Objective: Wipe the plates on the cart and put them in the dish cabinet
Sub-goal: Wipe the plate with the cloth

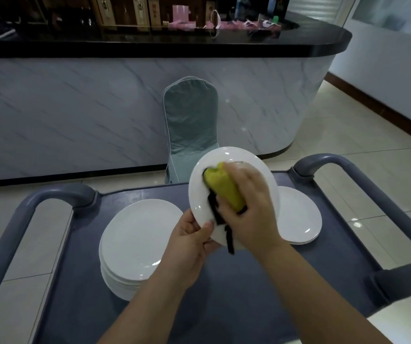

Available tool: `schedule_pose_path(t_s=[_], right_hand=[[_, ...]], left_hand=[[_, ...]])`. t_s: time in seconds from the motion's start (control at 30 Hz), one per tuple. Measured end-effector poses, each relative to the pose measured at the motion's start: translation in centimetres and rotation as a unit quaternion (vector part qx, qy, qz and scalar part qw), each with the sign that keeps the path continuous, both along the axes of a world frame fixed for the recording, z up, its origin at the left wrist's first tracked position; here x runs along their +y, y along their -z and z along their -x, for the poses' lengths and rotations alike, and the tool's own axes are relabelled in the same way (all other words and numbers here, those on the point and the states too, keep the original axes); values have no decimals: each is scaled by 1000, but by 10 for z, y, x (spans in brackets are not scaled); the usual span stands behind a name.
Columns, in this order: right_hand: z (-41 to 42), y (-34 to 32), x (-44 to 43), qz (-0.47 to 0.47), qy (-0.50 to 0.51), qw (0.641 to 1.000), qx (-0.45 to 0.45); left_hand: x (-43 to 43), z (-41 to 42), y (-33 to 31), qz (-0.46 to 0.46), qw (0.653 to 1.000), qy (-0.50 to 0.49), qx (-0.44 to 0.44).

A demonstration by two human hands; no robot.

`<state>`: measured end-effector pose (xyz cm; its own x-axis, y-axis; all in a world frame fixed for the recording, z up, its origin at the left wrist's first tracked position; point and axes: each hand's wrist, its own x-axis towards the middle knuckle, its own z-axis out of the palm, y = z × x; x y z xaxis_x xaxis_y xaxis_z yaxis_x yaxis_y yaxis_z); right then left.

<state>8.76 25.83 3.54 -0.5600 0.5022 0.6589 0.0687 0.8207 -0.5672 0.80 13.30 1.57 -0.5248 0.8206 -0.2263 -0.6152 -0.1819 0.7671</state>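
Observation:
A white oval plate (224, 157) is held tilted above the cart, its face toward me. My left hand (189, 239) pinches its lower rim, thumb on the face and fingers behind. My right hand (251, 207) grips a yellow-green cloth (224, 187) with black trim and presses it against the plate's face. On the grey-blue cart top (224, 294) a tall stack of white plates (134, 239) sits at the left. A short stack of white plates (298, 217) lies at the right, partly hidden behind the held plate and my right hand.
Grey cart handles rise at the left (50, 197) and right (348, 167). A chair in a teal cover (190, 125) stands just beyond the cart, against a marble-look counter with a black top (149, 45). Tiled floor (348, 120) spreads to the right.

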Motion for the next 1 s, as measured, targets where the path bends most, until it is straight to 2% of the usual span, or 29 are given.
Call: schedule_pose_path(t_s=[0.07, 0.13, 0.2, 0.3, 0.33, 0.4, 0.47, 0.53, 0.6, 0.7, 0.77, 0.83, 0.93, 1.0], right_hand=[[-19, 18, -4, -77, -57, 994, -48], [-47, 36, 9, -104, -42, 991, -69], [-60, 39, 30, -29, 43, 998, -36], [-30, 19, 51, 98, 169, 980, 29], [-14, 11, 46, 104, 160, 981, 34], [2, 8, 27, 56, 82, 995, 18], [-8, 27, 12, -20, -6, 1000, -19], [-33, 49, 17, -33, -29, 998, -41], [-46, 57, 40, 40, 43, 998, -32], [-27, 43, 70, 179, 170, 969, 26], [-5, 29, 59, 184, 137, 973, 39], [-3, 31, 31, 106, 44, 993, -2], [-38, 62, 13, -3, -81, 995, -57], [-62, 81, 26, 11, -54, 997, -53]], left_hand=[[-1, 7, 1, -10, 1000, -1, -12], [-3, 11, 5, -6, 1000, -2, -23], [-1, 9, 9, 8, 1000, 6, -17], [9, 0, 8, 26, 999, 23, 19], [14, -1, 6, 26, 999, 20, 28], [19, 4, 2, 21, 999, 7, 31], [18, 13, 1, 14, 1000, -4, 19], [14, 19, 5, 23, 1000, -10, 6], [11, 16, 13, 44, 999, -2, 17], [11, 2, 17, 67, 995, 23, 65], [12, 1, 15, 65, 995, 20, 74], [13, 8, 13, 52, 997, 3, 53], [10, 19, 15, 44, 999, -17, 23], [8, 17, 18, 64, 997, -14, 36]])
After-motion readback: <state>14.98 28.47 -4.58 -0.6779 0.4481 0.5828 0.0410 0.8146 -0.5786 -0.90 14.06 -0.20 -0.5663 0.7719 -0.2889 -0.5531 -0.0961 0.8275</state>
